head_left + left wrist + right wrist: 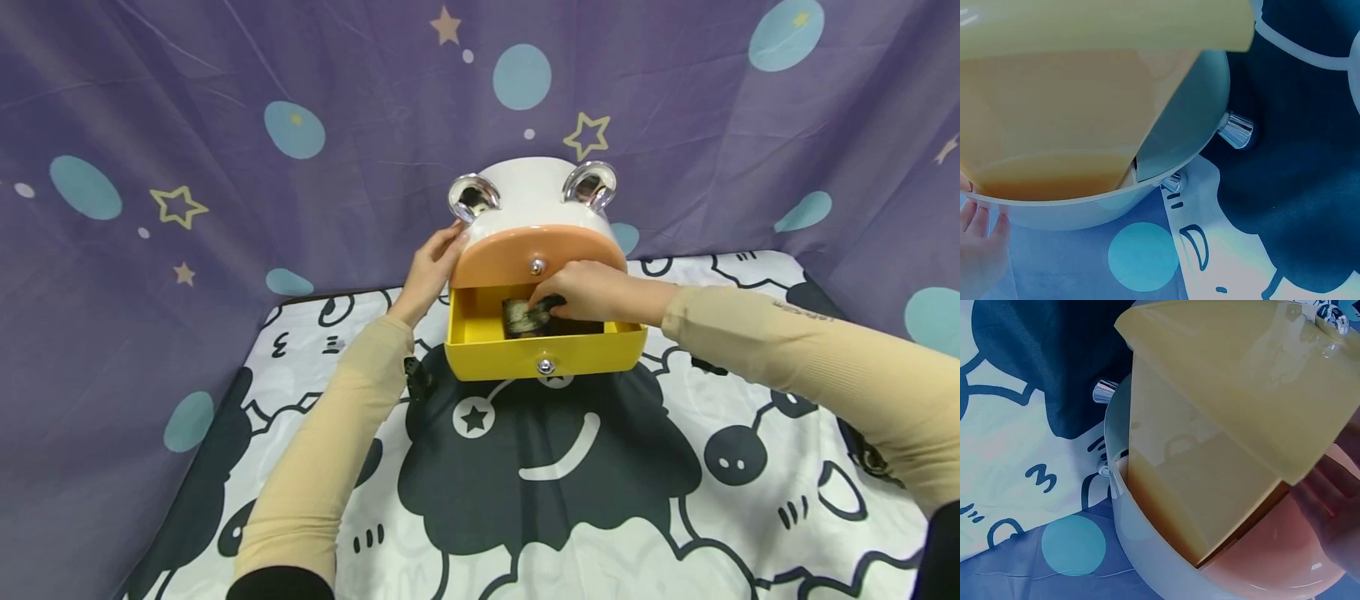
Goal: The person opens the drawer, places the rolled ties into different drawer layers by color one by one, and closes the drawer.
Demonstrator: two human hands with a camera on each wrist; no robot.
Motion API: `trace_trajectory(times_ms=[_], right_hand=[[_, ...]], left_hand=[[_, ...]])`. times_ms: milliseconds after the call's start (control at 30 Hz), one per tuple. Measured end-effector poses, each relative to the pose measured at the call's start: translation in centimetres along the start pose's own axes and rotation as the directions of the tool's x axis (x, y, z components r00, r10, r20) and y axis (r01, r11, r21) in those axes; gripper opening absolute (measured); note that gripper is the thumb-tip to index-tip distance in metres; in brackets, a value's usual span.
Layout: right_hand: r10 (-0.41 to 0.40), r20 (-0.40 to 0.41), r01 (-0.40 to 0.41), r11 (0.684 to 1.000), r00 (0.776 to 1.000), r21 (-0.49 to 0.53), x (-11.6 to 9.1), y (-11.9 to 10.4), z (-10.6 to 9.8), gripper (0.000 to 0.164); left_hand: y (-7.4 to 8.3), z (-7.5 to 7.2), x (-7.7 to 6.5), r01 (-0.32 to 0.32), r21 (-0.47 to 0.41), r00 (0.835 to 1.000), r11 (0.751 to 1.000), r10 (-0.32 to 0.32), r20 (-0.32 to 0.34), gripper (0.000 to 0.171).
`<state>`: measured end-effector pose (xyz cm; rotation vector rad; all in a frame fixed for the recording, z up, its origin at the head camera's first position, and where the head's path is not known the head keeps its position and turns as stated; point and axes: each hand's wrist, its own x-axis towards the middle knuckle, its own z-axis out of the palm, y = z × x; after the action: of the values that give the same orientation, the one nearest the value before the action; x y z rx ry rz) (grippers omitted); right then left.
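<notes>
A small animal-shaped cabinet (525, 192) has a white shell, an orange upper drawer (502, 258) and a yellow lower drawer (491, 360) pulled out. My left hand (429, 275) rests its fingers against the white shell's left side, below a silver ring-shaped knob. Over the open yellow drawer, my right hand (596, 290) reaches in with curled fingers and pinches a dark object with a pale greenish mottled part (519, 318). Its exact kind is unclear. In the right wrist view, the drawer wall (1210, 425) hides most of that hand; only some fingers (1329, 500) show.
The cabinet stands near the back of a table covered by a white cloth (600, 558) with black cartoon prints. Behind it hangs a purple curtain (375, 100) with stars and blue spots. Silver feet (1235, 130) stick out under the cabinet.
</notes>
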<state>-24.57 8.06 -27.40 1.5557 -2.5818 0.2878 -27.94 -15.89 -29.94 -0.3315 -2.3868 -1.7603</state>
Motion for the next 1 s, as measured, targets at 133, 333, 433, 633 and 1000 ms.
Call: trace_trajectory(times_ms=[133, 333, 433, 633, 1000], right_hand=[[-0.027, -0.065, 0.029, 0.999, 0.998, 0.025, -0.3, -0.1, 0.0, 0.022], [-0.014, -0.103, 0.024, 0.995, 0.995, 0.092, -0.6, -0.5, -0.3, 0.019], [0.006, -0.113, 0.009, 0.992, 0.994, 0.128, -0.9, -1.0, -0.7, 0.018], [0.034, -0.135, -0.011, 0.986, 0.99, 0.169, -1.5, -1.8, -1.3, 0.017], [0.058, -0.202, -0.02, 0.982, 0.978, 0.186, -2.9, -3.4, -1.2, 0.018]], left_hand=[[0.0, 0.0, 0.0, 0.002, -0.001, 1.0, 1.0, -0.002, -0.004, 0.042], [0.0, 0.0, 0.0, 0.0, -0.003, 1.0, 1.0, 0.0, -0.002, 0.042], [0.0, -0.1, 0.0, 0.004, -0.005, 1.0, 1.0, -0.004, 0.003, 0.042], [0.0, -0.1, 0.1, 0.011, -0.002, 1.0, 1.0, -0.011, 0.008, 0.043], [0.2, -0.2, -0.1, 0.034, 0.007, 0.999, 0.999, -0.034, 0.015, 0.044]])
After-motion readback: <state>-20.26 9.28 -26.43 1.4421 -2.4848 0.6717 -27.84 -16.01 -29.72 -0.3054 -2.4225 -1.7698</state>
